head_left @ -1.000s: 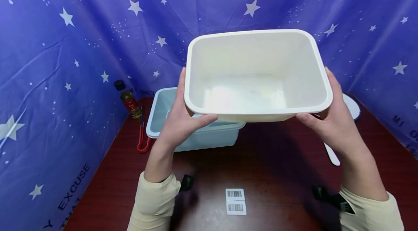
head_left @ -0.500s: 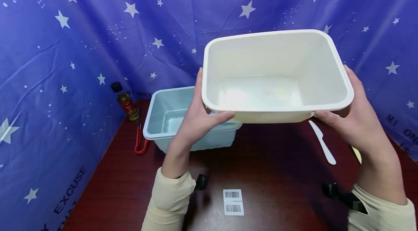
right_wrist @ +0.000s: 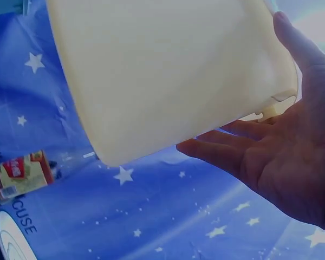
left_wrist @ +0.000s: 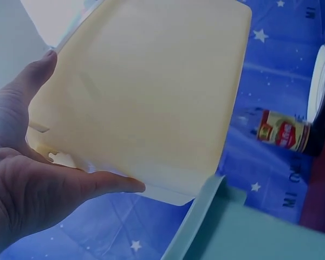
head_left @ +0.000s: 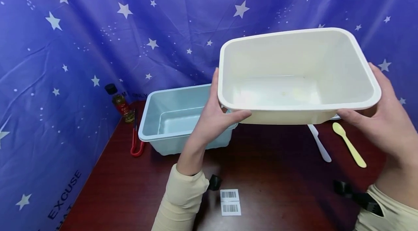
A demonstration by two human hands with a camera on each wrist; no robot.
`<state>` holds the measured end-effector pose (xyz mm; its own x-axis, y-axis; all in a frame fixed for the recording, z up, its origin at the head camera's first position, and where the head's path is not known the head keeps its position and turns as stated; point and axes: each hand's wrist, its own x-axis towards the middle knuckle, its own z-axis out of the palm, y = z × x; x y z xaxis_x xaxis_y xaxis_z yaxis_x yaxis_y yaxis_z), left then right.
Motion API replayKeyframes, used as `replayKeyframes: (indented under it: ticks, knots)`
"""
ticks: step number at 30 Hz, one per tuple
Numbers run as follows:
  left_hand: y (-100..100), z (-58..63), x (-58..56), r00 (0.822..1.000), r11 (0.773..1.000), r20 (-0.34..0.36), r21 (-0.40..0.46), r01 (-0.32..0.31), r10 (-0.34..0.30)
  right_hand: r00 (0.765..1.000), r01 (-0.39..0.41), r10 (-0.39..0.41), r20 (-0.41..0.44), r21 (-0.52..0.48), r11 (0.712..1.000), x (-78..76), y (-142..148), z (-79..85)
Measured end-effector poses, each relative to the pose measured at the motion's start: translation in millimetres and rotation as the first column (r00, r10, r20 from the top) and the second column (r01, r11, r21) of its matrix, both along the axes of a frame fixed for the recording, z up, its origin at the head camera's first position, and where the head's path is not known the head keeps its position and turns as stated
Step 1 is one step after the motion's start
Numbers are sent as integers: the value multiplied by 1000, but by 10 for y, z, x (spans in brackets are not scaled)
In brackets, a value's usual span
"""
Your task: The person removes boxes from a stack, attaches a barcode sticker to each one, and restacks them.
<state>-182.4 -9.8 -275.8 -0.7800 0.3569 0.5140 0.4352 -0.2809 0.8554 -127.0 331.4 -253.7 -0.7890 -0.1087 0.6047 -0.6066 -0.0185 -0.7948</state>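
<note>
A cream-white rectangular plastic tub [head_left: 294,114] is held up above the table, its open top tilted toward the head camera and nothing visible inside. My left hand [head_left: 212,118] grips its left end, thumb along the front below the rim. At the opposite end my right hand [head_left: 385,114] holds it the same way. Both wrist views show the tub's pale underside, with fingers [left_wrist: 114,181] of the left hand and the right hand [right_wrist: 276,141] against its ends. Behind my left forearm, a light blue tub [head_left: 166,144] stands on the table, partly covered by that hand.
At the back left stand an oil bottle [head_left: 121,105] and a red-handled tool [head_left: 134,144]. A white plastic knife [head_left: 320,145] and a yellow spoon [head_left: 351,147] lie on the right. Barcode labels [head_left: 230,202] are near the front. A starry blue curtain [head_left: 183,24] surrounds the table [head_left: 261,173].
Both hands have carried the white tub to the right in the head view, uncovering more of the blue tub. The knife and yellow spoon now show more fully below it.
</note>
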Motion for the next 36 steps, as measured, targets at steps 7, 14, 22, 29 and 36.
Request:
replayKeyframes:
  ticks: [7, 14, 22, 29, 36]
  knots:
    - [108, 82, 99, 999, 1000, 43, 3, 26, -26, 1000, 25, -26, 13, 27, 999, -11, 136, -25]
    - [103, -30, 15, 991, 1000, 135, -27, -8, 12, 994, 38, -50, 98, 114, 993, -123, 130, -95]
    - [73, -322, -204, 994, 999, 107, -31, -29, 32, 979, 103, -155, 131, 338, 936, -190, 62, -137]
    - [92, -382, -233, 992, 992, 72, -82, -96, 102, 983, -25, -31, 181, 297, 954, -253, 133, -235]
    - [95, -401, -214, 991, 974, 46, -194, -115, 126, 974, -71, -25, 226, 406, 911, -263, 190, -302]
